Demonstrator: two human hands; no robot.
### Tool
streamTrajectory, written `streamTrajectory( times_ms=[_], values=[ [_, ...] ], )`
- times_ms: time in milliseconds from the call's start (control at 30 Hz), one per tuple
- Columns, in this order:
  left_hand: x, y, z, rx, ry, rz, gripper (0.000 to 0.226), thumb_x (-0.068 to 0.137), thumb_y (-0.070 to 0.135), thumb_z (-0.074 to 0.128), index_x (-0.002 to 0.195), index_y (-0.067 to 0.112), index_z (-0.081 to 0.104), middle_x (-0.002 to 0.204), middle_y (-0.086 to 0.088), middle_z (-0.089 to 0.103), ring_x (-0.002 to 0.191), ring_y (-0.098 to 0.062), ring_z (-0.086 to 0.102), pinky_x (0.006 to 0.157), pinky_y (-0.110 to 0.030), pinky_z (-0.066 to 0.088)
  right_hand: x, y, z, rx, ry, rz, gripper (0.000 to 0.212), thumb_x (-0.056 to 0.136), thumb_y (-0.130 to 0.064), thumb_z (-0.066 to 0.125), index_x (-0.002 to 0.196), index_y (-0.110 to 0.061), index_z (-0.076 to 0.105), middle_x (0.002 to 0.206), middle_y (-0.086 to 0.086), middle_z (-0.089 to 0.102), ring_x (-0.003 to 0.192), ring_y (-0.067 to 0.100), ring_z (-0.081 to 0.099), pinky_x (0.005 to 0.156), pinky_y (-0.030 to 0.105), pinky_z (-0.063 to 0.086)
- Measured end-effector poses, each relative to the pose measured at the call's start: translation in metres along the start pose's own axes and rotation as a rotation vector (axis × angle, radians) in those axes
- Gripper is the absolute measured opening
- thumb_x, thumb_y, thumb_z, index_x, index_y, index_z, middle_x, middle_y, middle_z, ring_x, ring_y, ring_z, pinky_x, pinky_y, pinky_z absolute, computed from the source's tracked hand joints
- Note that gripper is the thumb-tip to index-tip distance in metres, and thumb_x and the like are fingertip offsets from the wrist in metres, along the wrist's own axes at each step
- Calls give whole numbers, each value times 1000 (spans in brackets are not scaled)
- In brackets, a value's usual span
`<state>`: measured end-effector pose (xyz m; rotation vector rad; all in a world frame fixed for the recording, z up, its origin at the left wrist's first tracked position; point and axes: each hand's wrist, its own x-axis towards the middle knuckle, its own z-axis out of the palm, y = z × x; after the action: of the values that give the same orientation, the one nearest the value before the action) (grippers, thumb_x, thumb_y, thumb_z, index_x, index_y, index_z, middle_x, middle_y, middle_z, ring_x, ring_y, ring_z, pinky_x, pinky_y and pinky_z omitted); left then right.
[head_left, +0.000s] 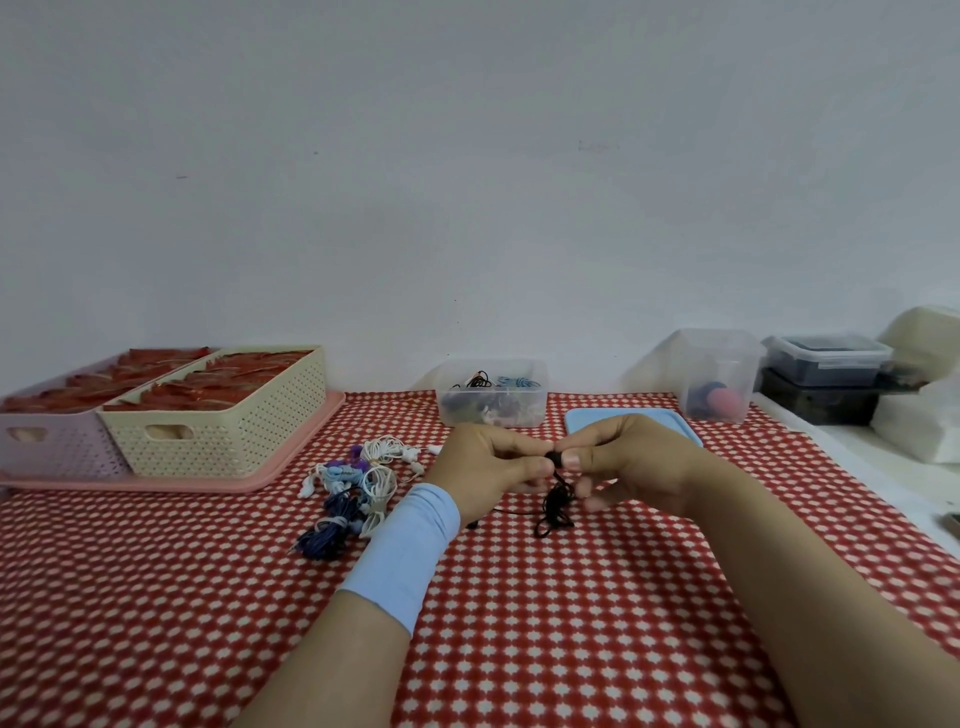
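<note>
My left hand (488, 462) and my right hand (623, 462) meet above the red patterned tablecloth (519, 623). Both pinch the top of a black earphone cord (556, 506), whose tangled bundle hangs down between them and touches the cloth. A small black earbud sits between my right thumb and the fingertips of my left hand. A light blue wristband covers my left wrist. To the left lies a pile of coiled earphones (358, 483) in white, blue and purple.
A clear tub (491, 400) with more cords stands behind my hands, a blue lid (587, 423) beside it. A cream basket (218, 415) and a lilac basket (52, 441) sit on a pink tray at the left. Clear containers (719, 374) stand at the right.
</note>
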<state>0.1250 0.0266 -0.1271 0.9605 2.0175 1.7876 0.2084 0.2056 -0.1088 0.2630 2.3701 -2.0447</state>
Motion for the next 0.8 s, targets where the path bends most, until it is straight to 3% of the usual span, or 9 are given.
streamTrajectory(
  times_ms=[100, 233, 400, 667, 800],
  values=[
    [-1, 0, 2, -31, -4, -3, 21, 81, -4, 74, 92, 14, 77, 85, -5, 77, 78, -22, 74, 71, -28, 60, 0, -1, -1, 3, -7, 22, 10, 87, -6, 72, 91, -10, 80, 69, 6, 68, 58, 14, 62, 61, 32, 59],
    [0, 3, 4, -170, 50, -13, 18, 84, -3, 71, 97, 9, 76, 82, -2, 76, 77, -16, 73, 76, -32, 61, 0, -3, 3, 125, 38, -85, 13, 88, -6, 70, 101, -7, 74, 71, 6, 70, 61, 17, 64, 60, 34, 58],
    [1, 1, 6, -112, 146, -3, 22, 82, -2, 74, 101, 9, 76, 90, -6, 76, 86, -19, 74, 77, -31, 61, 0, -4, 7, 23, 92, -179, 11, 91, -8, 70, 98, -8, 78, 82, 10, 75, 67, 22, 66, 59, 35, 57],
    [5, -5, 1, 98, 172, 77, 24, 76, 7, 82, 94, 21, 78, 88, 1, 77, 87, -15, 74, 82, -34, 60, 0, -3, 10, -32, 104, -211, 12, 90, -9, 72, 95, -15, 80, 79, 7, 76, 62, 17, 65, 56, 31, 57],
    [3, -4, 0, 238, 205, 141, 22, 76, 14, 83, 93, 26, 78, 87, 12, 76, 85, -1, 70, 83, -19, 55, 1, -1, 9, 9, 94, -124, 11, 88, -16, 74, 95, -9, 80, 87, 10, 77, 64, 19, 65, 57, 33, 57]
  ],
)
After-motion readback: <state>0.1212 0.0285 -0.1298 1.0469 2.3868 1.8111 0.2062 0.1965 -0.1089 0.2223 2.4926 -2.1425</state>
